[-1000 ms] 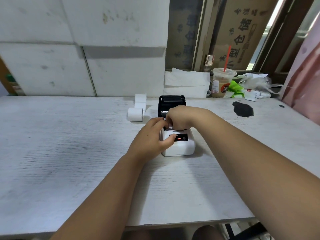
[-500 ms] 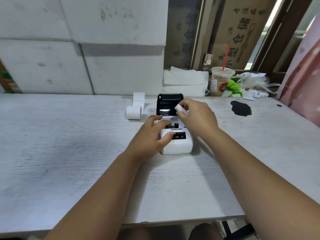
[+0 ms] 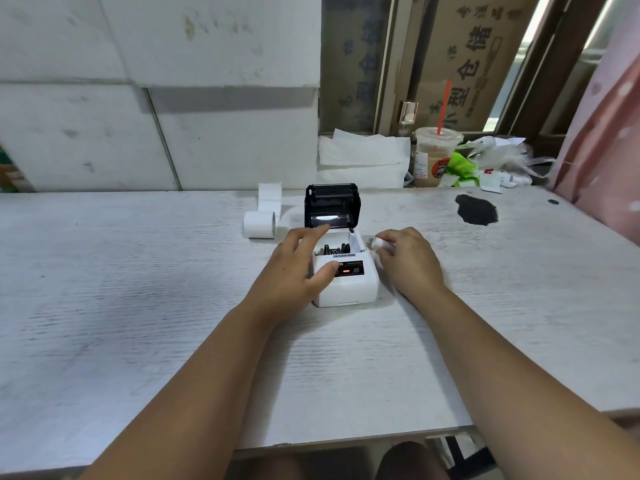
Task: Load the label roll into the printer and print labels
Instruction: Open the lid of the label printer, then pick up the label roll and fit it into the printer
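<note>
A small white label printer [image 3: 348, 284] sits mid-table with its black lid [image 3: 332, 206] flipped up, showing an empty black paper bay [image 3: 335, 250]. My left hand [image 3: 298, 268] rests against the printer's left side, thumb on its front panel, fingers apart. My right hand [image 3: 405, 258] lies on the table just right of the printer, pinching a small white roll core [image 3: 377, 242]. A white label roll [image 3: 260, 223] with a loose tail standing up lies on the table behind and left of the printer.
The white table [image 3: 138, 289] has a black stain [image 3: 476, 209] at the back right. A lidded drink cup with a red straw [image 3: 434, 157], folded white paper [image 3: 363, 161] and plastic litter [image 3: 491, 164] line the back edge. A white wall stands behind.
My right hand lifted a small white core out of the printer bay and carried it right and down to the table beside the printer. My left hand stayed on the printer.
</note>
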`<state>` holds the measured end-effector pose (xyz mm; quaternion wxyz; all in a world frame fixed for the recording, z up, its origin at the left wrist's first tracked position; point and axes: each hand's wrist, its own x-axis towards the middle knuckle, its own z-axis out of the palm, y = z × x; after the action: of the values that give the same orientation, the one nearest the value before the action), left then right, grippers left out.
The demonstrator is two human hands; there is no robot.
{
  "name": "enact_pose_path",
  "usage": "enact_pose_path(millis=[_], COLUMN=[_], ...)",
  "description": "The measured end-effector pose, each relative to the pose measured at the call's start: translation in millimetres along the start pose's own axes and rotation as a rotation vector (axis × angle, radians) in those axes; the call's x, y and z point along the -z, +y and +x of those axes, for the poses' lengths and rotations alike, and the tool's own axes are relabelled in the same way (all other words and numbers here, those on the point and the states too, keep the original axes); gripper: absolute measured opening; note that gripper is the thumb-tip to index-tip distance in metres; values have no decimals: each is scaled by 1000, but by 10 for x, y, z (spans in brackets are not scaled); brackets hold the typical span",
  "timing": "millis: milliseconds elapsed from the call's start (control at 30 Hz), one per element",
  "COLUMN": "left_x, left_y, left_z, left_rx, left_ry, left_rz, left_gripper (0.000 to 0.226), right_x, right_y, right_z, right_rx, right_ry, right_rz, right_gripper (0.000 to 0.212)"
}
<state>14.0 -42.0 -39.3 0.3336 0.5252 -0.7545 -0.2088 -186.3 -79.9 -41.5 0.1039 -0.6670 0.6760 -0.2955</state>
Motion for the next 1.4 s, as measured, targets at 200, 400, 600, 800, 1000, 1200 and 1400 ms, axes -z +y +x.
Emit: enact_pose_path(millis=[200, 400, 600, 800, 1000, 1200, 1400], left_x=[-15, -21, 29, 163, 150, 82, 79], left_y=[0, -3, 16, -173, -279, -335, -313], left_z=[-7, -2, 14, 152, 422, 532, 488], left_rx=[3, -11, -4, 491, 513, 446, 405], left_ry=[16, 36, 149, 664, 550, 454, 514], left_rz=[-8, -25, -84, -289, -196, 41, 91], left_gripper=[57, 59, 54, 53, 81, 60, 39], right_x=[-16, 2, 47, 108, 90, 85, 82], right_y=[1, -17, -12, -40, -88, -90, -116], right_z=[-34, -56, -71, -117, -127, -115, -105], right_rx=[25, 4, -50, -40, -12, 2, 12], right_ry=[-12, -35, 55, 168, 170, 159, 155], right_rz=[-23, -14, 184, 302, 320, 319, 329], right_gripper=[35, 42, 49, 38, 34, 30, 29])
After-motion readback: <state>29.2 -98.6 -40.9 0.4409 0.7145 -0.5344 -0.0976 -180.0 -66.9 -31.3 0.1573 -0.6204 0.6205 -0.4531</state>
